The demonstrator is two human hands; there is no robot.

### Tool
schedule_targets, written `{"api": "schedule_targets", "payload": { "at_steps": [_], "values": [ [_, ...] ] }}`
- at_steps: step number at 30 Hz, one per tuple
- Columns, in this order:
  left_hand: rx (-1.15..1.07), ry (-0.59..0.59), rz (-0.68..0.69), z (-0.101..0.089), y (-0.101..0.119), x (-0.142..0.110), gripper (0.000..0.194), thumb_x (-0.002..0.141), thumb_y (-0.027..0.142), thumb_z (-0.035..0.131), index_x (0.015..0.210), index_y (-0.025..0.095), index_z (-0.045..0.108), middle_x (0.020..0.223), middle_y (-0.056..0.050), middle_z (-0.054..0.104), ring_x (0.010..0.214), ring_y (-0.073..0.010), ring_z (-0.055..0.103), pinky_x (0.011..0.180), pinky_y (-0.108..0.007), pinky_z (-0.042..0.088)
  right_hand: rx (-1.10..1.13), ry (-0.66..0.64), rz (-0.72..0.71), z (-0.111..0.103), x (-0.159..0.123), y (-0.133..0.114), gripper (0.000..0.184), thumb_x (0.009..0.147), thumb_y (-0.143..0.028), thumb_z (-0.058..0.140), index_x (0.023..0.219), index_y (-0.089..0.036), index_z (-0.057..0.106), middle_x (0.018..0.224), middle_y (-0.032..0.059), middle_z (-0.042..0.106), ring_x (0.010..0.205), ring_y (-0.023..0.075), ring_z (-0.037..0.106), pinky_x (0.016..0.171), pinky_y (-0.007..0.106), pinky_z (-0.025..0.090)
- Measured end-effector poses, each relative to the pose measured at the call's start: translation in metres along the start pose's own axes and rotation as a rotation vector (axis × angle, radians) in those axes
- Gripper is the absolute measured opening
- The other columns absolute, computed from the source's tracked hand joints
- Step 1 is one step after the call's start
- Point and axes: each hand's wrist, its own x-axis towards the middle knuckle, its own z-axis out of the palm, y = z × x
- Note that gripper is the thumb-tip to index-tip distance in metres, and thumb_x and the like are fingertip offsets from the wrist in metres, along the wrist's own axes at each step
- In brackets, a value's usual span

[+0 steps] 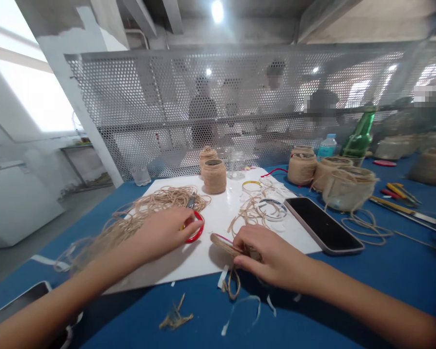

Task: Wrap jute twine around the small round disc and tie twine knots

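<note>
My left hand (172, 225) is closed at the red-handled scissors (200, 228), thumb and fingers at the handle loops and the blades pointing away from me. My right hand (263, 252) grips a flat ring wrapped in jute twine (223, 244), tilted above the front edge of the white board (181, 264). A loop of twine (234, 287) hangs below that ring. Beside my left hand, a tangled heap of jute twine (152, 201) spreads over the board's left side. Loose twine (252, 211) and a pale ring (272, 210) lie beyond my right hand.
Twine-wrapped jars (215, 177) and a glass jar (237, 165) stand at the back. A black phone (321, 224), more wrapped jars (349, 191), a green bottle (361, 133) and cutters (403, 193) are rightward. Scraps (176, 319) lie in front. A perforated metal screen (174, 116) bounds the table.
</note>
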Motion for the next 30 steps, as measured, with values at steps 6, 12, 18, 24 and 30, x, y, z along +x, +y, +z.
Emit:
{"api": "schedule_targets", "payload": {
  "at_steps": [6, 12, 18, 24, 30],
  "values": [
    [0.480, -0.115, -0.117, 0.001, -0.011, 0.001, 0.045, 0.082, 0.046, 0.032, 0.071, 0.014, 0.063, 0.074, -0.014, 0.066, 0.062, -0.0250, 0.060, 0.052, -0.030, 0.039, -0.103, -0.050, -0.067, 0.005, -0.001, -0.001, 0.010, 0.084, -0.027, 0.050, 0.087, -0.017, 0.052, 0.084, 0.0029, 0.055, 0.080, 0.0156, 0.046, 0.071, 0.028, 0.034],
    [0.514, -0.109, -0.091, 0.009, -0.015, 0.003, 0.045, 0.082, 0.043, 0.032, 0.071, 0.014, 0.063, 0.072, -0.014, 0.066, 0.061, -0.0249, 0.060, 0.051, -0.031, 0.040, -0.103, -0.090, -0.104, 0.005, -0.001, -0.003, 0.011, 0.083, -0.022, 0.049, 0.091, -0.016, 0.051, 0.088, 0.0045, 0.056, 0.081, 0.0156, 0.046, 0.072, 0.028, 0.035],
    [0.491, -0.100, -0.147, 0.010, -0.022, 0.007, 0.033, 0.079, 0.036, 0.039, 0.070, 0.013, 0.061, 0.069, -0.012, 0.064, 0.060, -0.0237, 0.059, 0.053, -0.031, 0.041, -0.133, -0.081, -0.118, 0.005, 0.000, 0.000, 0.006, 0.084, -0.023, 0.049, 0.085, -0.017, 0.051, 0.084, 0.0028, 0.055, 0.079, 0.0149, 0.045, 0.074, 0.030, 0.033],
    [0.060, 0.010, 0.320, 0.003, 0.005, -0.002, 0.025, 0.088, 0.030, 0.034, 0.091, 0.017, 0.056, 0.093, -0.007, 0.059, 0.087, -0.0177, 0.053, 0.077, -0.030, 0.042, -0.062, -0.025, -0.080, 0.003, 0.001, 0.005, 0.007, 0.084, -0.023, 0.050, 0.085, -0.017, 0.050, 0.081, 0.0020, 0.055, 0.077, 0.0144, 0.045, 0.073, 0.029, 0.033],
    [-0.069, 0.002, 0.513, 0.014, 0.033, -0.021, 0.027, 0.084, 0.033, 0.048, 0.107, 0.019, 0.049, 0.097, -0.006, 0.057, 0.089, -0.0186, 0.050, 0.080, -0.032, 0.040, -0.006, 0.008, -0.063, 0.001, 0.000, 0.003, 0.004, 0.084, -0.020, 0.049, 0.085, -0.017, 0.051, 0.081, 0.0026, 0.055, 0.078, 0.0148, 0.046, 0.073, 0.028, 0.034]
  ]
}}
